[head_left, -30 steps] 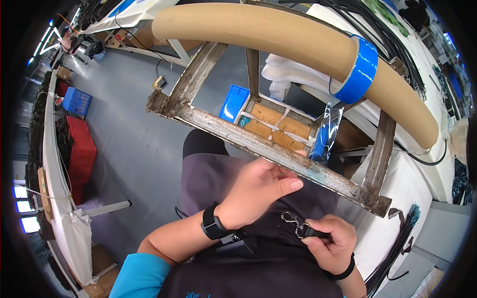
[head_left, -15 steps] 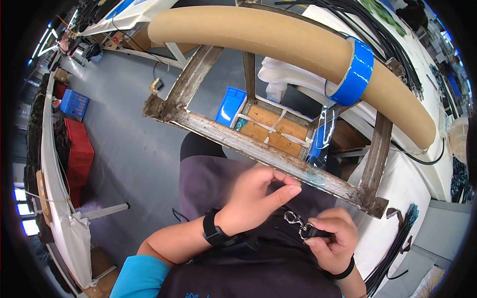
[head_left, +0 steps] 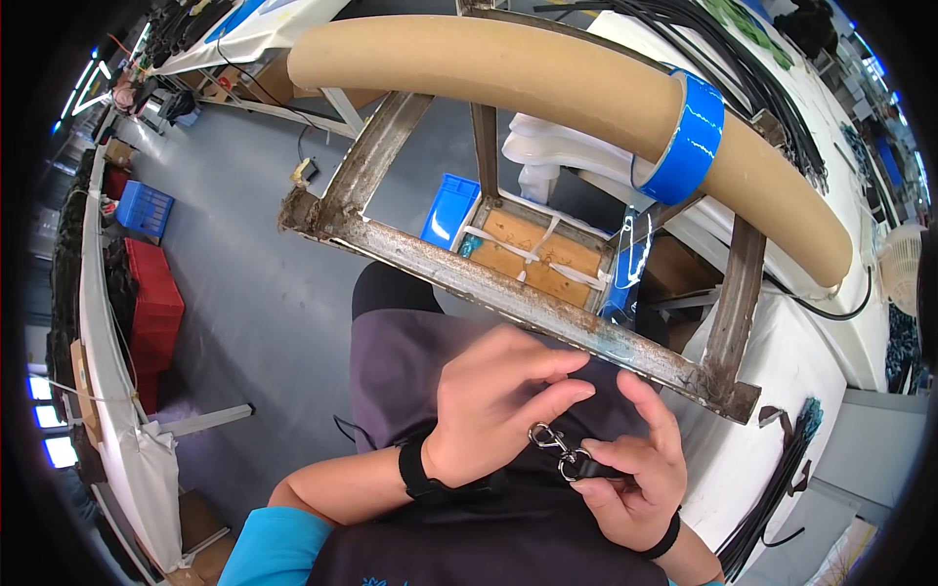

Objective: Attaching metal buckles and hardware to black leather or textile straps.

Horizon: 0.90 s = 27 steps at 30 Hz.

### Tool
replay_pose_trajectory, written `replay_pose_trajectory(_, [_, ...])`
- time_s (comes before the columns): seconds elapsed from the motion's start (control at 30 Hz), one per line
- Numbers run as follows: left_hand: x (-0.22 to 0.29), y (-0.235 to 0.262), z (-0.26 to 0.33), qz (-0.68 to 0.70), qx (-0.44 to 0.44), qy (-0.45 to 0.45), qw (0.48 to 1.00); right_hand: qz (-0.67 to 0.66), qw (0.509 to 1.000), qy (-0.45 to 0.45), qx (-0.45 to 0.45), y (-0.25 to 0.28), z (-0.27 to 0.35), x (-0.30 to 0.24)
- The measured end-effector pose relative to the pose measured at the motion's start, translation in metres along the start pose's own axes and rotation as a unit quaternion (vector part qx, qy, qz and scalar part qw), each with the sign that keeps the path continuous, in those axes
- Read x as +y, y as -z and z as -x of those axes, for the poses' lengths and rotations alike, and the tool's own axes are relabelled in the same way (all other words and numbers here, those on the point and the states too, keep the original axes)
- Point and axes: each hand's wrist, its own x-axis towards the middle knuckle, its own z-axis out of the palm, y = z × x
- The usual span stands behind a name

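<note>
The right hand (head_left: 635,483) pinches a short black strap (head_left: 593,468) between the thumb and a bent finger, while its forefinger is raised and apart from them. A shiny metal clip (head_left: 553,439) is joined to the strap and sticks out to the left, in front of the dark apron (head_left: 401,356). The left hand (head_left: 484,405) has a narrow gap between thumb and forefinger and shows nothing in its grip; its thumb is just beside the clip (whether they touch, I cannot tell)

Beyond both hands stands a worn metal frame (head_left: 469,272), with a thick cardboard tube (head_left: 489,63) lying across its far side and a roll of blue tape (head_left: 689,137) around the tube. Through the frame a blue bin (head_left: 450,210) and a brown board (head_left: 542,249) crossed by white straps show lower down. To the right, a white-covered table (head_left: 782,342) has a bundle of black cords (head_left: 772,479) at its near end; to the left, red crates (head_left: 151,303) stand on the grey floor (head_left: 259,264)
</note>
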Motion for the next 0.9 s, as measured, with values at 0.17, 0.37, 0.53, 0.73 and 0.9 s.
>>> replay_pose_trajectory(0.17, [0.001,-0.009,-0.004,0.014,0.02,0.004,1.0,-0.003,1.0,0.017,-0.011,-0.002,-0.007,0.0])
replay_pose_trajectory(0.37, [0.003,-0.012,0.0,0.043,0.019,0.042,0.998,-0.029,0.999,-0.013,-0.017,-0.001,0.0,0.003])
replay_pose_trajectory(0.53, [-0.002,0.001,0.001,-0.054,-0.021,-0.084,0.995,-0.039,0.999,-0.01,-0.009,0.003,0.002,0.003])
replay_pose_trajectory(0.73, [-0.007,0.011,0.003,-0.077,-0.051,-0.202,0.975,-0.112,0.992,-0.031,-0.046,0.0,-0.002,0.0])
replay_pose_trajectory(0.9, [-0.011,0.017,0.007,-0.082,-0.081,-0.189,0.975,-0.114,0.988,-0.04,-0.094,0.004,-0.007,0.001])
